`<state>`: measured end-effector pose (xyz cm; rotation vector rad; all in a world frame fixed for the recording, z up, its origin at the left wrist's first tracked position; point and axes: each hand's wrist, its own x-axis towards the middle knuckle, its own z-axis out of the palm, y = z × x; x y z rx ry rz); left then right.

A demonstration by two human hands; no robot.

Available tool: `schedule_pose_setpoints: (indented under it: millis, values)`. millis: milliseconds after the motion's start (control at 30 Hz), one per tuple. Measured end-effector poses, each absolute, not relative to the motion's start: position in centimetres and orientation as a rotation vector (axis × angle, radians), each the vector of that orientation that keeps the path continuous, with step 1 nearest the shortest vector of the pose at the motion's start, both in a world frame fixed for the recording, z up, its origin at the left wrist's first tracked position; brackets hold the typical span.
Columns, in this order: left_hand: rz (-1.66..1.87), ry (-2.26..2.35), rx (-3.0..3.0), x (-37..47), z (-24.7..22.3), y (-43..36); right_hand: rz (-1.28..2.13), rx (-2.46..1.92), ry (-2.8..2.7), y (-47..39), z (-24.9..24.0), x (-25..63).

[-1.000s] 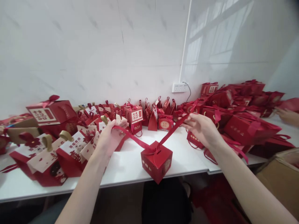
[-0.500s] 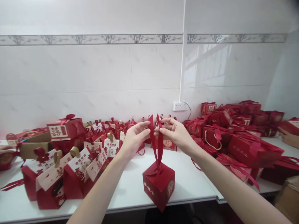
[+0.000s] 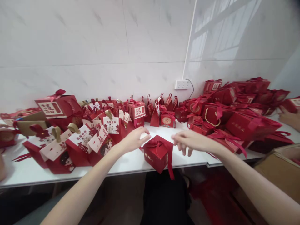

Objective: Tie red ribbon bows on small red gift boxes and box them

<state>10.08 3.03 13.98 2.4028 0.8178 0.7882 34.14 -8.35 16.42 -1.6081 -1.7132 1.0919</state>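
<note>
A dark red cube-shaped gift box (image 3: pixel 156 158) stands at the table's front edge with one corner toward me. Its red ribbon (image 3: pixel 170 165) crosses loosely over the folded top, and one tail hangs down the right side past the table edge. To the left of the box is my left hand (image 3: pixel 135 139), thumb and fingers apart, with nothing seen in it. My right hand (image 3: pixel 187 140) hovers on the box's right, its fingers spread and slightly bent, holding nothing. Neither hand appears to touch the box.
Red and white house-shaped boxes (image 3: pixel 79 143) with loop handles crowd the white table (image 3: pixel 105 170) on the left. More red boxes (image 3: pixel 246 125) are heaped at right, near a cardboard carton (image 3: pixel 278 168). Other people's hands (image 3: pixel 290 118) show at both sides. A socket strip (image 3: pixel 182 84) is on the wall.
Both hands have come down and let go of the ribbon, which was held upright above the box. It now lies across the top and hangs over one side. The view has tilted downward.
</note>
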Motion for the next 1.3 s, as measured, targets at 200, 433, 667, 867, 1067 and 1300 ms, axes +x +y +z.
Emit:
schedule_pose_setpoints:
  millis: [200, 433, 667, 867, 1067, 1300]
  values:
    - [0.601, 0.831, 2.306, 10.9, 12.1, 1.9, 0.601, -1.720, -1.977, -8.1, 12.0, 31.9]
    - [0.499, 0.906, 2.049, 10.1, 11.0, 0.7, 1.302, -1.327, -1.514, -7.1, 10.4, 32.8]
    - [0.636, 0.910, 2.021, 9.8, 11.2, 0.8, 1.508, -1.301, -1.270, -6.8, 10.4, 32.6]
    - [0.666, 1.001, 2.180, 11.4, 12.9, 3.0, 1.584, -1.395, -1.381, -7.1, 10.4, 32.1]
    - [0.625, 0.960, 2.448, 12.2, 14.5, 2.3, 1.359, -1.350, -1.532, -8.0, 10.4, 30.0]
    - [0.528, 1.383, 2.449, 9.5, 14.9, -1.2, 1.048, -1.487, -1.760, -8.3, 13.3, 31.6]
